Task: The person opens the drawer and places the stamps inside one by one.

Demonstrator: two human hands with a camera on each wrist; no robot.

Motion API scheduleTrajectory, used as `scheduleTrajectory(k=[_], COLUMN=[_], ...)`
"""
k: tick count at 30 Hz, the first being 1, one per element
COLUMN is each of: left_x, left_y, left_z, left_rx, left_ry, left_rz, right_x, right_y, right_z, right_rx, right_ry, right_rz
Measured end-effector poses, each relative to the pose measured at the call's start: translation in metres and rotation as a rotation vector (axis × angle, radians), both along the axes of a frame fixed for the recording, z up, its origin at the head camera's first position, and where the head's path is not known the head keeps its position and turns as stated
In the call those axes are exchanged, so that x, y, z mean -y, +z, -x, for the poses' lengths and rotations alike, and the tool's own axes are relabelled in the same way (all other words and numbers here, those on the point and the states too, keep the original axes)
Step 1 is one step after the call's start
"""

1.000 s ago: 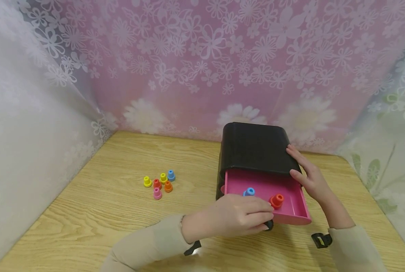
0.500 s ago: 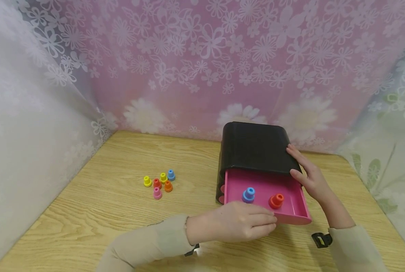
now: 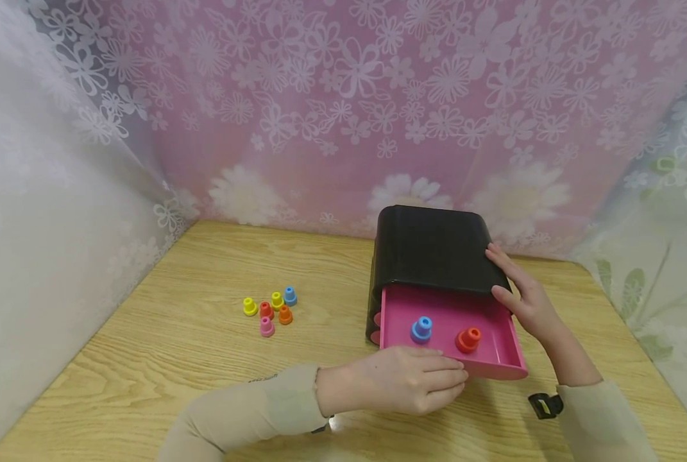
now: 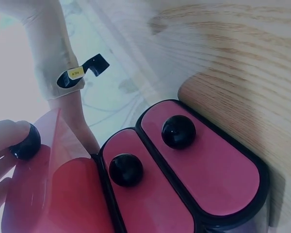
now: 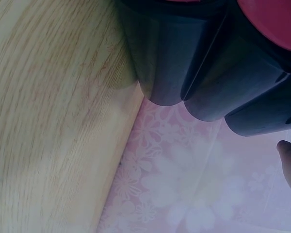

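Note:
A black desktop drawer unit (image 3: 435, 250) stands on the table with its top pink drawer (image 3: 496, 343) pulled out. Inside that drawer sit a blue peg (image 3: 421, 330) and a red peg (image 3: 468, 340), apart from each other. My left hand (image 3: 403, 380) lies across the drawer's front; in the left wrist view its fingers (image 4: 5, 136) hold a round black knob (image 4: 28, 143), which the hand hides in the head view. My right hand (image 3: 526, 301) rests against the unit's right side, fingers spread and fairly straight, thumb near the front top edge.
Several small pegs, yellow, red, orange, pink and blue, stand in a cluster on the wooden table (image 3: 204, 359), including a pink peg (image 3: 267, 327). Lower pink drawers (image 4: 213, 170) with black knobs are pushed in. A flowered pink curtain (image 3: 320, 128) hangs behind the unit.
My left hand has shifted slightly down towards me, uncovering the whole blue peg and hiding the knob in the head view. My right hand and the drawer stay where they were.

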State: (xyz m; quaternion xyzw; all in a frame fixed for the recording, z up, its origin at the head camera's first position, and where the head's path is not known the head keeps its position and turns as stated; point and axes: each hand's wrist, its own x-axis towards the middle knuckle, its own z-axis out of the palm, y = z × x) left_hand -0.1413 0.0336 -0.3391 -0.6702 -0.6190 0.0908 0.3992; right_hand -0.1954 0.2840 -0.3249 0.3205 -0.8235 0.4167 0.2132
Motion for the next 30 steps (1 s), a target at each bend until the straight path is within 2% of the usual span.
scheduleTrajectory(k=[6, 11, 13, 16, 22, 30], left_x=[-0.001, -0.001, -0.001, 0.0, 0.002, -0.001], left_y=[0.001, 0.002, 0.003, 0.005, 0.006, 0.006], left_z=[0.0, 0.001, 0.003, 0.008, 0.018, 0.028], left_rx=[0.024, 0.016, -0.005, -0.035, 0.003, 0.029], left_ry=[0.008, 0.01, 0.012, 0.032, 0.084, 0.104], left_rz=[0.005, -0.008, -0.024, -0.039, -0.029, -0.047], right_x=[0.0, -0.015, -0.021, -0.022, -0.023, -0.022], right_y=[0.003, -0.012, -0.017, -0.014, -0.012, -0.01], right_z=[-0.002, 0.011, 0.016, 0.017, 0.015, 0.015], right_rx=[0.022, 0.048, 0.063, 0.084, 0.106, 0.103], right_ry=[-0.017, -0.042, -0.042, -0.033, -0.039, -0.036], right_rz=[-0.016, -0.051, -0.062, -0.074, -0.102, -0.101])
